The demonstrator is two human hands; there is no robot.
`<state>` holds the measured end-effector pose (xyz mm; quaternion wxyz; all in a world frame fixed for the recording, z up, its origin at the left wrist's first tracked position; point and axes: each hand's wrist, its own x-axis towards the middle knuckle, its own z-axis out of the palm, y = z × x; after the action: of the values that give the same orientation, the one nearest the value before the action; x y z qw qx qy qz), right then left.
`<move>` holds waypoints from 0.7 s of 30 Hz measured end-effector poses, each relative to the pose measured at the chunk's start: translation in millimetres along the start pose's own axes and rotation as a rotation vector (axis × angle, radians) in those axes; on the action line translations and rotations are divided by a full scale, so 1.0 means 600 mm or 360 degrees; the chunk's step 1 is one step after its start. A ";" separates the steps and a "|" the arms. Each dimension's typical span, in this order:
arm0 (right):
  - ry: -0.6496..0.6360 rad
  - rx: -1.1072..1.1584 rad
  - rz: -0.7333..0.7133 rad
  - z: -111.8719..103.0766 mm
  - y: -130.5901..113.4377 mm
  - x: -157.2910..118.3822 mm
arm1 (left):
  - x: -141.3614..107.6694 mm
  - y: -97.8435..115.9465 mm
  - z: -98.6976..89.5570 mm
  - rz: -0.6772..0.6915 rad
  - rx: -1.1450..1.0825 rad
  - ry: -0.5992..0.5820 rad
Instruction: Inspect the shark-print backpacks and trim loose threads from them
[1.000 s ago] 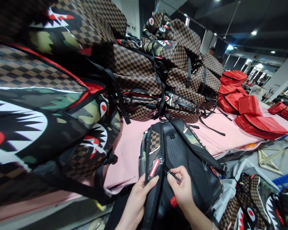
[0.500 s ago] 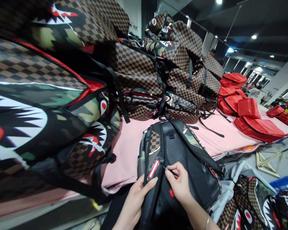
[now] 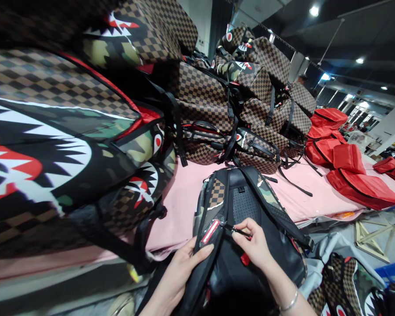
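A black backpack point(image 3: 276, 245) with camouflage and checkered sides lies on the pink-covered table's near edge, its padded back and straps facing up. My left hand point(image 3: 187, 263) grips one shoulder strap point(image 3: 197, 276), thumb on top, just below a red-and-white label point(image 3: 210, 231) under clear plastic. Pinched in my right hand point(image 3: 255, 243) is a slim dark tool point(image 3: 234, 228); its tip points left at the strap edge beside the label. Red parts of it show at the fingers. I cannot make out its exact kind or whether the tip touches the strap.
A large shark-mouth bag point(image 3: 69, 145) rises close on the left. Checkered bags point(image 3: 204, 92) are stacked behind, and red bags point(image 3: 362, 186) sit farther right on the pink table cover point(image 3: 171, 193). More backpacks point(image 3: 340, 281) lie at lower right, near a blue crate point(image 3: 393, 273).
My right hand has shifted slightly right, away from the label, with more of the dark tool showing. The left hand keeps its hold on the strap. The whole view has turned a little left.
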<state>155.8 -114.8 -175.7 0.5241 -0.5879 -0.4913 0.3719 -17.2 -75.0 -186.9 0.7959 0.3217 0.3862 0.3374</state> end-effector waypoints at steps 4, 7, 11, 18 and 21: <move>-0.0042 -0.0094 -0.0042 0.006 0.001 0.008 | -0.004 0.001 -0.002 -0.0005 0.0003 -0.0019; -0.0069 -0.0136 -0.0062 0.011 0.002 0.018 | -0.004 0.000 -0.002 0.0032 0.0006 -0.0021; -0.0114 -0.0068 -0.0037 0.020 0.000 0.033 | -0.004 -0.002 -0.002 0.0055 0.0019 -0.0009; -0.0060 0.0346 0.0088 0.006 -0.006 0.062 | -0.005 0.002 -0.021 0.0045 0.0027 -0.0014; -0.0314 0.0191 0.0091 -0.015 -0.012 0.077 | -0.008 0.009 -0.035 -0.0025 0.0008 -0.0077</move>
<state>174.0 -72.6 -163.8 0.4966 -0.5299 -0.5003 0.4714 -38.4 -70.1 -191.1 0.8070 0.3286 0.3701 0.3222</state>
